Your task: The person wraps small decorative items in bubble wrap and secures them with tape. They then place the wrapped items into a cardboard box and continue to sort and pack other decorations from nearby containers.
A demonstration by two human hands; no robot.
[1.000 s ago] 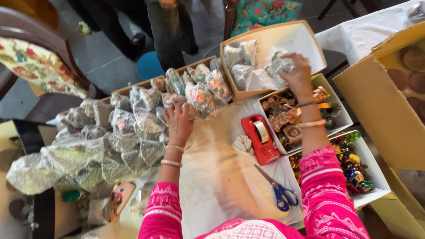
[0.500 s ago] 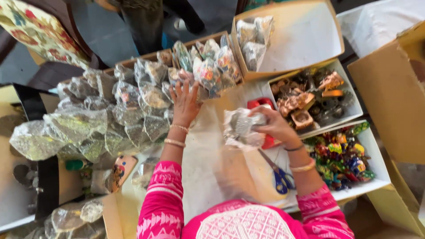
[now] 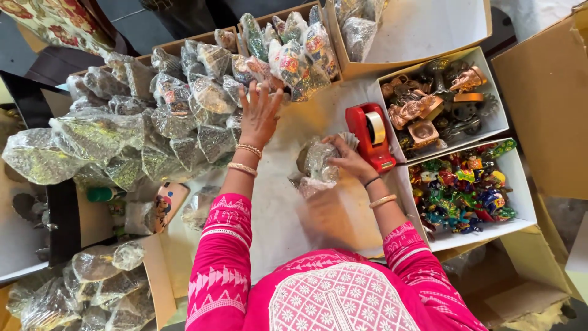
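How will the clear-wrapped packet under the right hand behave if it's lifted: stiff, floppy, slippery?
The wrapped packet looks crinkled and loose at its edges, so the film will probably flop and rustle while the solid lump inside holds shape. The glossy wrap may be slippery; the right hand lies over it, fingers spread. It sits flat on the white table cover, so rolling seems unlikely.
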